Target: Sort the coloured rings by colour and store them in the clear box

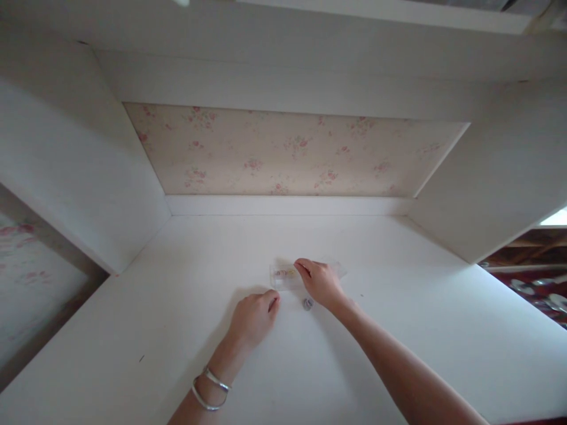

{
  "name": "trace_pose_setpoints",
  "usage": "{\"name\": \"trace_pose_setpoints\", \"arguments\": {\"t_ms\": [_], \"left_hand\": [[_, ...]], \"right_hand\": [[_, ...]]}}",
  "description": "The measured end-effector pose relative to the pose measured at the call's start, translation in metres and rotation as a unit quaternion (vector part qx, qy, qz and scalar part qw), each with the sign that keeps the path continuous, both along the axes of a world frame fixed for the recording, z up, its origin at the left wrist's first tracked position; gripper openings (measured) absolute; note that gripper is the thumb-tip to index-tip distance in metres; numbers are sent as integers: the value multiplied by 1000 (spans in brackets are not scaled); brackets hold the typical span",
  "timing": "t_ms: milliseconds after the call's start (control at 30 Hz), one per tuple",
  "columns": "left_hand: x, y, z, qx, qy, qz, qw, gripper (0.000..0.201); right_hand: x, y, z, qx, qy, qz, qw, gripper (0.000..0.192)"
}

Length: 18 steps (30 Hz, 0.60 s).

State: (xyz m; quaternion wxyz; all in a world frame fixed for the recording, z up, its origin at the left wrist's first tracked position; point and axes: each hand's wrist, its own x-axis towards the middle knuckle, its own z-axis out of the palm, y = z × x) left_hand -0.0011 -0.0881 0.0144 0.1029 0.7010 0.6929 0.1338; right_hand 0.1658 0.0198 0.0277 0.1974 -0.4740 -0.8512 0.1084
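Right now the right hand (pixel 322 282) rests its fingertips on a small clear packet (pixel 287 275) lying flat on the white tabletop (pixel 398 330), pinning it rather than gripping it, fingers together. The left hand (pixel 253 316) sits just beside the packet's near edge, loosely curled and holding nothing. A small grey cap (pixel 307 303) lies between the two hands, close under the right wrist. Judging by this, the packet is being steadied; lifting it cleanly would call for a pinch at one thin edge.
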Motion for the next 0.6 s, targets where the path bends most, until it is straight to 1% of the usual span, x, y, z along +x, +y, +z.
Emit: {"name": "trace_pose_setpoints", "arguments": {"t_ms": [67,133,233,333,400,467,533,600], "left_hand": [[0,-1,1,-1,5,-1,1000,30],[0,-1,2,-2,8,-1,1000,30],[0,-1,0,4,10,-4,1000,29],[0,-1,-2,5,9,-4,1000,28],[0,-1,-3,9,6,-3,1000,27],[1,-1,-4,16,5,-6,1000,26],[2,-1,-4,22,7,-14,1000,26],[3,-2,-4,26,9,-22,999,26]], "right_hand": [[-2,3,-1,-29,-42,-7,999,34],[1,4,0,-41,-36,-16,998,37],[15,4,4,-20,44,-38,998,38],[37,3,2,-16,111,-80,990,40],[52,0,-5,-32,146,-116,982,40],[65,-5,-16,-67,176,-149,971,41],[74,-10,-29,-107,209,-171,957,42],[79,-15,-38,-130,246,-184,943,43]]}}
